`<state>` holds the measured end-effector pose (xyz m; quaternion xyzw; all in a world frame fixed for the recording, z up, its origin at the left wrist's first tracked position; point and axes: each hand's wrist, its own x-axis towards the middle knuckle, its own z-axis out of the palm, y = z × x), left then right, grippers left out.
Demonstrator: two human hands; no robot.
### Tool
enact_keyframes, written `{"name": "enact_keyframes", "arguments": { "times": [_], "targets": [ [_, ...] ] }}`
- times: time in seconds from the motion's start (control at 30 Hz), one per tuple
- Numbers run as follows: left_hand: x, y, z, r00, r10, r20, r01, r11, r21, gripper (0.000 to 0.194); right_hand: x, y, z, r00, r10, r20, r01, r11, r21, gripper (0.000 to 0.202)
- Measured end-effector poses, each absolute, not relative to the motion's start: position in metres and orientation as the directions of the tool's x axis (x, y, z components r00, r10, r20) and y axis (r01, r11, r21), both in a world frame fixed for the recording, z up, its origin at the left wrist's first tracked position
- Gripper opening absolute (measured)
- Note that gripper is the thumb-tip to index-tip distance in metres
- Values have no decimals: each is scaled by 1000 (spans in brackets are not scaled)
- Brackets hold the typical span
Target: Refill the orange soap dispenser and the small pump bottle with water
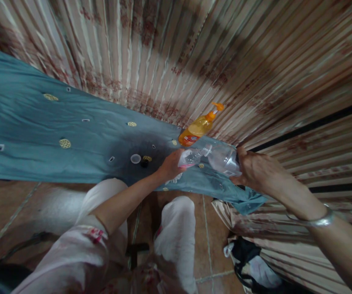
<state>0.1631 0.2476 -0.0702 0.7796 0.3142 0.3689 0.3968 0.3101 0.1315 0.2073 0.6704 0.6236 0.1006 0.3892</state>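
Note:
My left hand (170, 166) is wrapped round a small clear bottle (190, 157) with a pink band near its base. A larger clear bottle (224, 158) lies tilted in my right hand (251, 169), its neck pointing left and meeting the small bottle's mouth. Just beyond them stands an orange pump bottle (196, 130) of yellow liquid. To the left, a round whitish cap or lid (135, 158) and a small black piece (144, 163) rest on the blue cloth. Something white and crumpled (176, 178) shows beneath my left hand.
The blue patterned cloth (93, 126) covers a long narrow surface. Pleated curtains (151, 53) hang behind it and on the right. My knees are close to the near edge. A black and white bundle (255, 265) lies at the lower right, by the tiled floor (215, 253).

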Motion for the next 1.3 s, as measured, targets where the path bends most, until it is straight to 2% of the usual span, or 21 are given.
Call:
{"name": "enact_keyframes", "arguments": {
  "times": [0.43,0.7,0.97,1.13,1.3],
  "targets": [
    [164,246,-69,521,785,335,195,-492,848,55,327,128,199,59,956,-286,724,157,672,49],
    [165,247,-68,526,794,305,201,-465,862,54,303,131,210,209,914,-346,731,89,677,48],
    [163,247,-67,535,779,327,173,-479,860,56,307,132,207,199,923,-331,722,90,686,51],
    [163,247,-68,535,781,323,176,-477,861,60,308,130,207,163,936,-313,724,102,682,43],
    [164,247,-68,522,784,336,150,-472,869,59,305,131,209,183,928,-326,730,94,677,45]
  ]
}}
